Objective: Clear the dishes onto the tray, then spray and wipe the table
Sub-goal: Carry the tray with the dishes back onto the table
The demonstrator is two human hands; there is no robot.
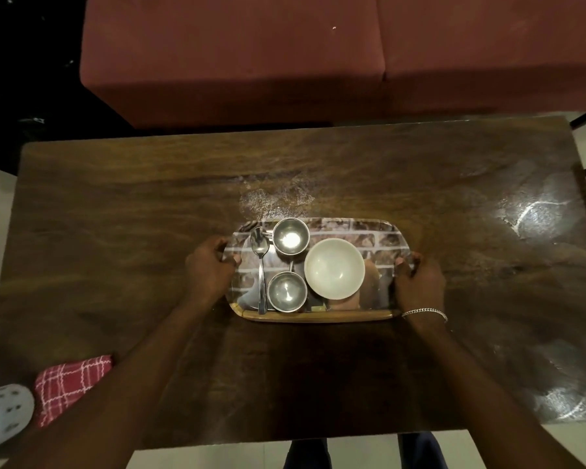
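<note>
Dark-stained wood worktop [115, 231], grain running left to right, with dull smears and pale rings across its far and right parts.

Item 1: tray [379, 231], rounded oblong, glossy brick-pattern face, wooden near rim. It lies at the middle of the worktop, directly ahead of the person, its long axis running left to right, so that each short end faces one hand. Whether it rests on the worktop or is just lifted cannot be told.

Item 2: left hand [210, 269], curled closed around the tray's left end, fingers over the rim.

Item 3: right hand [420, 275], closed likewise on the right end; a chain bracelet [423, 312] sits at the wrist. Both hands are equally near; the hold looks balanced.

Contents of tray: white bowl [334, 268], right of centre; two small steel bowls, far [290, 236] and near [287, 291], just left of it; one steel spoon [260, 265] lying near-to-far along the left side, and a second handle glimpsed between the steel bowls. All appear empty.

Item 4: red checked cloth [71, 384], at the near left corner of the worktop, well apart from the tray.

Judgement: clearing looks complete; the tray probably needs carrying off level before spraying and wiping. No spray bottle is in view.
</note>
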